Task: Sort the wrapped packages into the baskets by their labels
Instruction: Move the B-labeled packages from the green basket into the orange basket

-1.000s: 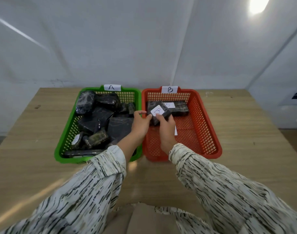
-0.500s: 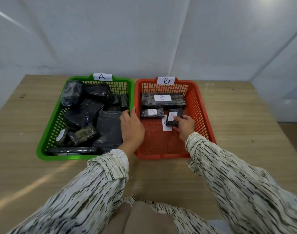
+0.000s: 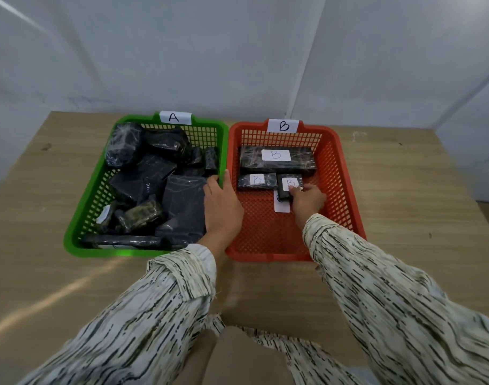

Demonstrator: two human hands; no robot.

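Two baskets sit side by side on the wooden worktop [image 3: 404, 190], touching along their inner rims. Head view only.

Green basket [image 3: 79, 226] on the left, paper tag "A" [image 3: 174, 117] clipped on its far rim. It is heaped with black wrapped packages [image 3: 151, 179], stacked and tilted over each other; most labels face away or are hidden, one white label shows near the front left corner, too blurred to read.

Orange basket [image 3: 349, 190] on the right, paper tag "B" [image 3: 282, 125] on its far rim. Inside, a long package [image 3: 301, 162] lies flat across the far end, white "B" label up. Just in front of it, a smaller package [image 3: 247, 181] lies flat, also "B". Beside that, to the right, a small package [image 3: 283, 187] with a "B" label, partly on top of a loose white paper slip [image 3: 281, 205] on the basket floor.

Right hand [image 3: 307, 201] is inside the orange basket, fingertips [image 3: 294, 190] on the small package's near right edge. Its grip looks loose, fingers curled over the edge; cannot tell if it is actually pinching the package or only touching it.

Left hand [image 3: 222, 207] rests over the shared rims of the two baskets, thumb toward the orange side, fingers spread flat into the green one on a dark flat package. Grip released, holding nothing.

Both forearms wear striped pale sleeves [image 3: 390, 287].
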